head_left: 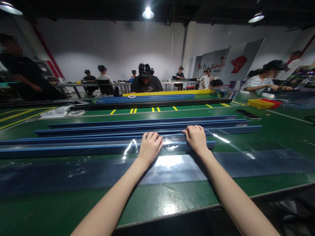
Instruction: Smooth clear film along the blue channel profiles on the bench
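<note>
My left hand [150, 147] and my right hand [196, 139] are side by side, a short gap apart, over the green table [157, 200]. Their fingers curl over the far edge of a clear plastic film [173, 139], pinching it. The glossy film spreads out to both sides and catches bright reflections. Under and beyond it lie several long blue channel strips [69, 131], roughly parallel. Closer to me, a wide bluish band [73, 172] runs flat across the table; whether it is part of the film I cannot tell. My fingertips are mostly hidden.
Farther back lie a long black strip [152, 104], more blue strips [147, 98] and a yellow strip [169, 92]. A phone [247, 113] and a yellow tray [260, 104] are at right. Crumpled white plastic [55, 112] lies left. A person [145, 82] sits opposite.
</note>
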